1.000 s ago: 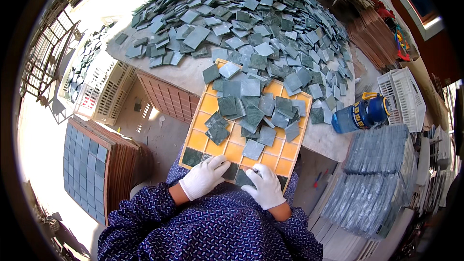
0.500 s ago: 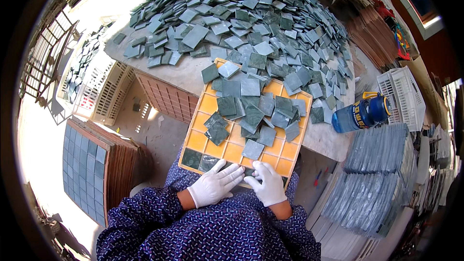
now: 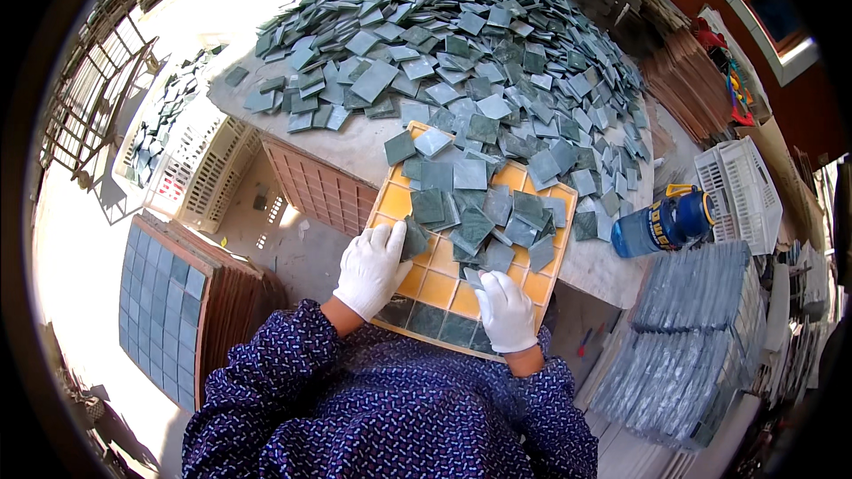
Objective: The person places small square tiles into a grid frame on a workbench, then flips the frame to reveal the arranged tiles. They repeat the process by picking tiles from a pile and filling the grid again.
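Note:
An orange-yellow gridded tray [image 3: 429, 285] lies tilted in front of me, its near edge by my lap. Dark green square stone tiles [image 3: 427, 319] sit in the cells of its nearest row. Over the tray's far part, loose tiles [image 3: 469, 174] lie in a jumbled heap. At the tray's left edge my left hand [image 3: 371, 270], in a white glove, is closed on a dark green tile [image 3: 414, 239]. White-gloved too, my right hand [image 3: 508, 312] pinches a grey-green tile [image 3: 474, 278] above the tray's right part.
A large pile of loose tiles [image 3: 497, 44] covers the table [image 3: 232, 113] beyond the tray. On its right stands a blue bottle [image 3: 661, 223], near white crates [image 3: 744, 179] and stacked tile sheets [image 3: 661, 381]. Stacked brown trays [image 3: 238, 306] and a tile-filled crate [image 3: 209, 168] stand left.
Both hands have lifted off the tray's nearest row, uncovering its tiles. My left hand went up and left to a loose tile; my right picked up a tile. The view shifted slightly.

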The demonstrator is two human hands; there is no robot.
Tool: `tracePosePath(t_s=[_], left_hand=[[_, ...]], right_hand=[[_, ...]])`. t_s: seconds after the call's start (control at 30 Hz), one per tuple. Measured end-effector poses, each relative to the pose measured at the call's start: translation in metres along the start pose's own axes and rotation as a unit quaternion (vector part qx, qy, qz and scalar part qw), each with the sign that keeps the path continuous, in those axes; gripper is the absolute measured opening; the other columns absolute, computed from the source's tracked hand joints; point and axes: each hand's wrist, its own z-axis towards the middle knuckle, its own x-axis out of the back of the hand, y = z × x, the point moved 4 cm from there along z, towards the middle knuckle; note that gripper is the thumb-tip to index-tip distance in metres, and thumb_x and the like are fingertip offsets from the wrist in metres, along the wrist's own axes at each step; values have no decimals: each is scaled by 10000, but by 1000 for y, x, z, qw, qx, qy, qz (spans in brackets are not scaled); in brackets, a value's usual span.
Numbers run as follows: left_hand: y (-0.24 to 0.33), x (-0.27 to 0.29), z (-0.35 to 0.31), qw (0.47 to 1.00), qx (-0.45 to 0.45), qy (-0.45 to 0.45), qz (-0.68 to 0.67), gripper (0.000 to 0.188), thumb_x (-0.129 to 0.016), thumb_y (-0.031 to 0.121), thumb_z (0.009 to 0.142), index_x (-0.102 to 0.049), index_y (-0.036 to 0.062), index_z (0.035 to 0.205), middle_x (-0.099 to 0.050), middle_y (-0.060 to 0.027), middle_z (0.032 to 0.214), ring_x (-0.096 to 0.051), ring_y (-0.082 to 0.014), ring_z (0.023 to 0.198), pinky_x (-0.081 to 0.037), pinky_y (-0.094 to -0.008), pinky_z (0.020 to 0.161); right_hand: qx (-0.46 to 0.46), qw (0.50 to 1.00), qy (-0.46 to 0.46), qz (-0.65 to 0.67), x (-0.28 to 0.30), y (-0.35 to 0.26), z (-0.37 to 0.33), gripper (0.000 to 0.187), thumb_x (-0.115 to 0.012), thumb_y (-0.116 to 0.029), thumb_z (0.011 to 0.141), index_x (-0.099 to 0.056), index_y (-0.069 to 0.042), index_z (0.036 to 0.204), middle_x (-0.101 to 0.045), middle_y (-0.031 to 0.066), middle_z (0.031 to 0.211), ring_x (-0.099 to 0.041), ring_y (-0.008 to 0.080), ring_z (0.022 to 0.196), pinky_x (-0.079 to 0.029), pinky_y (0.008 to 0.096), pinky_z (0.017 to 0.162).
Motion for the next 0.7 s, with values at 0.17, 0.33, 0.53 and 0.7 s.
tracePosePath(t_s=[0.17, 0.33, 0.53, 0.7], left_hand=[[0, 17, -6, 988, -66, -16, -136, 267, -636, 96, 767, -609, 48, 1028, -612, -134, 1008, -590, -330, 894, -492, -404, 760], [13, -1, -15, 934, 1, -217, -283, 192, -632, 166, 835, -618, 15, 953, -650, -185, 918, -618, -356, 872, -493, -427, 722], [24, 9, -16, 981, 3, -147, -129, 434, -673, 189, 799, -494, 77, 1178, -544, -160, 1047, -605, -377, 887, -507, -438, 748], [23, -3, -6, 969, -87, -202, -115, 479, -714, 172, 749, -513, 77, 1173, -508, -149, 1083, -584, -355, 952, -500, -414, 793]], right_hand=[[-188, 963, -16, 194, 8, 19, -3, 235, -624, -129, 860, -609, -59, 1084, -680, 147, 982, -658, 318, 866, -512, 377, 752], [-165, 968, -78, 172, 2, 13, -7, 219, -630, -138, 849, -629, -79, 1060, -652, 136, 960, -633, 314, 909, -503, 379, 784], [-134, 980, -99, 106, -2, 11, -19, 403, -770, -195, 721, -638, -56, 1075, -535, 142, 1166, -611, 301, 939, -502, 360, 808], [-120, 973, -165, 111, 3, 5, -14, 478, -754, -197, 725, -582, -71, 1153, -512, 141, 1186, -587, 324, 993, -498, 400, 819]])
